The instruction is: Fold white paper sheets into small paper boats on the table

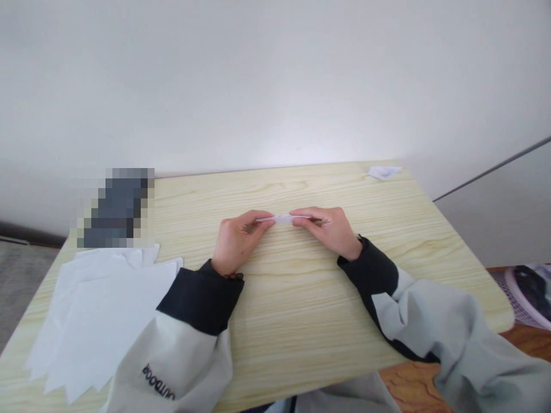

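Observation:
A small folded piece of white paper [283, 219] is stretched between my two hands, over the middle of the table. My left hand [241, 238] pinches its left end between thumb and fingers. The right end is gripped the same way by my right hand [329, 226]. The paper looks narrow and is seen nearly edge-on, so its full shape cannot be made out. Parts of both ends are hidden under my fingers.
Loose sheets of white paper [107, 310] lie overlapping at the table's left, below a dark pixelated object [114, 209]. A folded white paper piece [384, 171] rests near the far right corner of the wooden table [293, 321]. A pink basket [516, 298] stands on the floor at right.

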A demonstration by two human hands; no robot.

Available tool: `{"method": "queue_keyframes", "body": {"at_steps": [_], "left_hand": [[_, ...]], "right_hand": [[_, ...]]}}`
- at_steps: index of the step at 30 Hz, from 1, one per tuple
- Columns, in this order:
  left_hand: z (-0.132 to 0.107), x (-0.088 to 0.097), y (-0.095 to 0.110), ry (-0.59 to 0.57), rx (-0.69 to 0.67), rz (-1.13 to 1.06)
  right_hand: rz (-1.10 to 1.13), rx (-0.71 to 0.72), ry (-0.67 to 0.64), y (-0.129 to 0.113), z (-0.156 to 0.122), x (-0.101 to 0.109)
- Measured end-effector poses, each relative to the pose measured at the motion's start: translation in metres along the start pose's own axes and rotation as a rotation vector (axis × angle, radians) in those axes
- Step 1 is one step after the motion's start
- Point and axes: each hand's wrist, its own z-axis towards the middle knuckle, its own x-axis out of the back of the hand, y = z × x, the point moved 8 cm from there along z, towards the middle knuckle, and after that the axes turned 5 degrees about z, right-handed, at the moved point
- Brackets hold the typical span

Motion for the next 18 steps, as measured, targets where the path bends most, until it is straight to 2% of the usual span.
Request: {"method": "queue_keyframes", "body": {"at_steps": [6,13,18], "left_hand": [[0.0,-0.008,0.011,-0.079,-0.152,0.056],[-0.001,-0.008,0.012,-0.062,-0.134,0.085],[-0.001,-0.01,0.012,-0.072,-0.171,0.093]], "right_hand": [[-0.068,0.167,-0.004,-0.015,-0.001,-0.003],[-0.2,0.26,-0.079,-0.021,-0.002,-0.01],[-0.188,0.292,-0.162,-0.025,-0.003,-0.015]]}}
